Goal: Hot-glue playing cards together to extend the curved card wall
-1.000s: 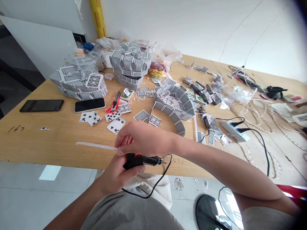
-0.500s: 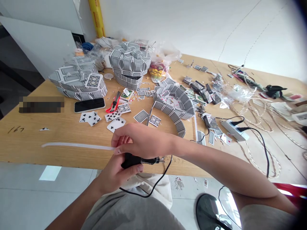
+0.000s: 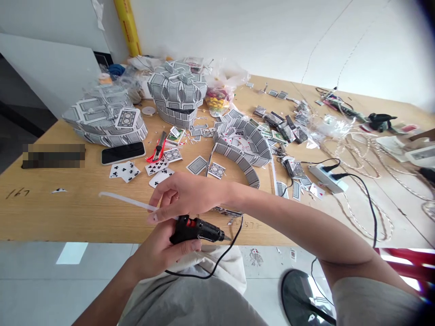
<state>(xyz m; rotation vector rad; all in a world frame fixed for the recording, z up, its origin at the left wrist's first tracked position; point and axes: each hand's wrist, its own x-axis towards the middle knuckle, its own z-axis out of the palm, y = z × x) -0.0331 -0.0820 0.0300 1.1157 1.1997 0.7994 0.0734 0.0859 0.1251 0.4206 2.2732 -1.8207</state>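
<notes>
One worktop (image 3: 68, 222), crowded with card-built shapes

Toward its back, watching from a distance, I see a tall card box (image 3: 178, 93) with a dark gap under its lid, and a low card box (image 3: 105, 131) to its left. Nearer the middle sits a lidless card box (image 3: 261, 148), with a curved card wall (image 3: 244, 170) standing just in front of it. Close to the front edge, my left hand (image 3: 161, 253) is curled around a black glue gun (image 3: 199, 231), its nozzle pointing right. My right hand (image 3: 185, 194) arches just above, thumb and fingertips pinched together. Beyond them lie a phone (image 3: 123, 154), a red cutter (image 3: 159, 147) and face-up playing cards (image 3: 131, 173). Slimmest is the white stick (image 3: 125, 200): the right hand grips it, and its free end reaches out to the left. The other end is hidden, so I cannot tell whether it touches the gun.
</notes>
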